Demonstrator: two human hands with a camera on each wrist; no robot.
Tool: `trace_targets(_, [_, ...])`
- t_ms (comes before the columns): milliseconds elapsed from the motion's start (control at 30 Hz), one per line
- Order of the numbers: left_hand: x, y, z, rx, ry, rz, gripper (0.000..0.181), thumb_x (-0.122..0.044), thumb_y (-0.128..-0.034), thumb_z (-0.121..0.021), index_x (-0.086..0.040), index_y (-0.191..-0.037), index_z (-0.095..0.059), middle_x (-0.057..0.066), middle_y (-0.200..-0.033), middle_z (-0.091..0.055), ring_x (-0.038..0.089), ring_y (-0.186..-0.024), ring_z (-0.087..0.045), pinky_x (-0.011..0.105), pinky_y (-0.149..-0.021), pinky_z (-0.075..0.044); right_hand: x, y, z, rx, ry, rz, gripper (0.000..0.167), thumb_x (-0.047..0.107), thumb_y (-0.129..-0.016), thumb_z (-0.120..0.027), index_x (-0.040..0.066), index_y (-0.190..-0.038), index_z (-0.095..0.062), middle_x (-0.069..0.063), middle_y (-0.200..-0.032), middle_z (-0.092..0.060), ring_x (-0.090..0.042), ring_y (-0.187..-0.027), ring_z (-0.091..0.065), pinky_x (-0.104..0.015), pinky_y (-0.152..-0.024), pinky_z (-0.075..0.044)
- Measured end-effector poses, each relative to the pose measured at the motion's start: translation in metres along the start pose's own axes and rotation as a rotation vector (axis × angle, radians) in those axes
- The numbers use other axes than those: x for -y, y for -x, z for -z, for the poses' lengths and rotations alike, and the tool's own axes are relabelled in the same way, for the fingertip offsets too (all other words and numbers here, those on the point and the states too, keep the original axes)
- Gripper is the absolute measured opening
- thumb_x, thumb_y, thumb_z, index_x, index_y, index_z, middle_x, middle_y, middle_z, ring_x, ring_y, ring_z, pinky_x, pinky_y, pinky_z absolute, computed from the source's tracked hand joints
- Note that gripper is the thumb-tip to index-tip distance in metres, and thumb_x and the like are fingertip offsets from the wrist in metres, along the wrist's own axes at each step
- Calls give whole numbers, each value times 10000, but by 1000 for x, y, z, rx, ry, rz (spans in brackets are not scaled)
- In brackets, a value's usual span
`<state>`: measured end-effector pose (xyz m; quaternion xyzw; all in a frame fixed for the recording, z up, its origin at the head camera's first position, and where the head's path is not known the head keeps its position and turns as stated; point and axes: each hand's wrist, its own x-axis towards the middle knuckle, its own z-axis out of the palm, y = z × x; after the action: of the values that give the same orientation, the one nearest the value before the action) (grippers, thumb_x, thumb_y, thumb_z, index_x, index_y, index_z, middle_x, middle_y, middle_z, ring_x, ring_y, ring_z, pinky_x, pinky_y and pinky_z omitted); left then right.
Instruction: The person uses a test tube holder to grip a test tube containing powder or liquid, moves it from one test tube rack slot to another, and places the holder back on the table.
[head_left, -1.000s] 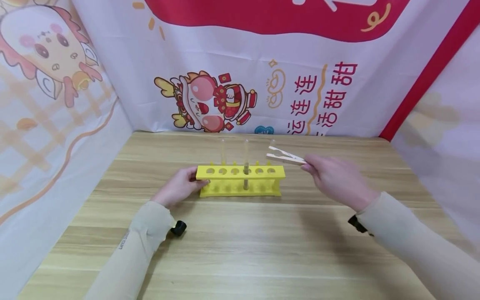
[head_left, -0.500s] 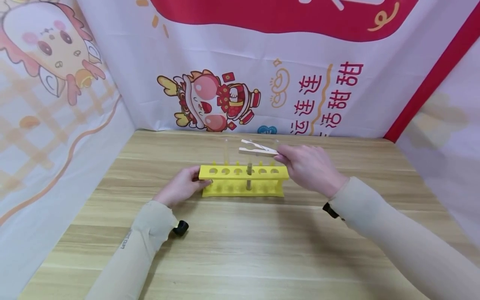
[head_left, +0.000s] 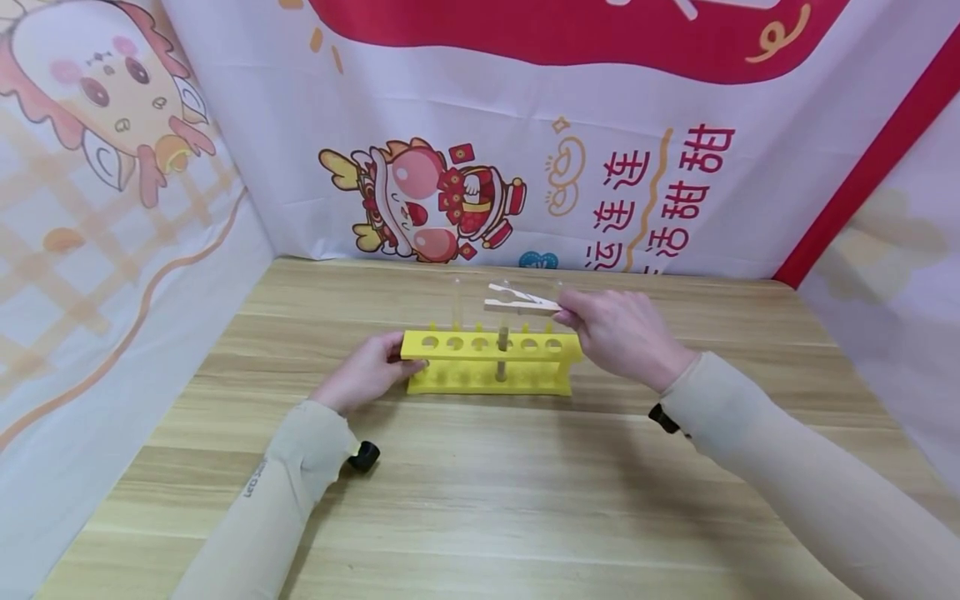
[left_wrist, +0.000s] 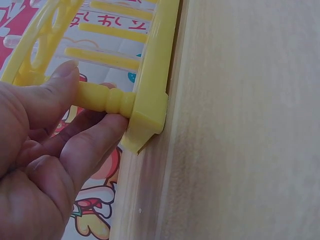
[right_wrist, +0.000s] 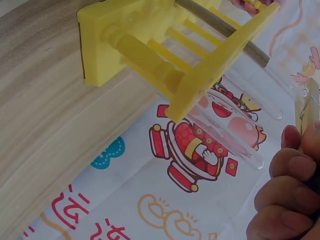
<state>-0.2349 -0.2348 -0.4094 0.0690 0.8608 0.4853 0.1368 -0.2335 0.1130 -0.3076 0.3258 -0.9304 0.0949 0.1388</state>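
Observation:
A yellow test tube rack point(head_left: 491, 387) stands on the table, with my left hand point(head_left: 365, 372) at its left end. In the left wrist view the left hand point(left_wrist: 65, 145) grips the rack's end post point(left_wrist: 95, 96) between thumb and fingers. My right hand point(head_left: 626, 335) pinches a wooden clamp point(head_left: 525, 305) whose parted tips are level with the top of a tube holding dark contents point(head_left: 502, 337). Whether the clamp touches that glass I cannot tell. In the right wrist view the right hand point(right_wrist: 290, 195) shows at the lower right, with the clamp point(right_wrist: 305, 112) partly visible.
Clear tubes stand in the rack's rear, one toward the left point(head_left: 457, 304) and one toward the right, partly behind the right hand. The wooden table point(head_left: 480, 500) meets a printed cloth backdrop point(head_left: 420, 92) behind, with cloth at both sides.
My right hand has carried the clamp leftward from beyond the rack's right end to the tube with dark contents. My left hand still grips the rack, and the head view has shifted slightly.

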Motion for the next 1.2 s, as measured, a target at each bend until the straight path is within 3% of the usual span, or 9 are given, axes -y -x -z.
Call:
trace_targets(433, [3,-2,0,-11,-9,-23,332,-172,-966,-667,-146,-1292,-608,21,-1255,-630,210,-1102,-566,422,-985,-455,-5,-1,-16,55,-32,0,232,287,-1012,-585,160,-822,-622,58,-581,-454,-132,-488,-411,-305,-453,-319])
trace_targets(733, [0,-1,-1,-1,-7,-36,347,-161,-970,-659,-126,-1310,-600,37,-1254,-631,213,-1090,-565,424,-982,-454,-8,4,-29,64,-37,18,269,283,-1007,-593,163,-767,-576,70,-552,-437,-131,-478,-408,-307,-448,-310])
trace_targets(933, [0,0,0,-5,-12,-13,327,-171,-968,-663,-159,-1291,-609,11,-1248,-632,206,-1093,-571,421,-986,-455,-9,8,-37,77,-14,20,275,288,-1002,-600,194,-753,-534,56,-563,-446,-153,-488,-409,-314,-436,-311])
trace_targets(1200, [2,-1,0,-1,-17,-45,320,-175,-971,-658,-130,-1285,-611,36,-1233,-638,209,-1076,-564,421,-974,-451,-8,11,-41,80,-11,20,267,310,-997,-603,201,-766,-525,64,-571,-450,-149,-490,-417,-317,-437,-315])
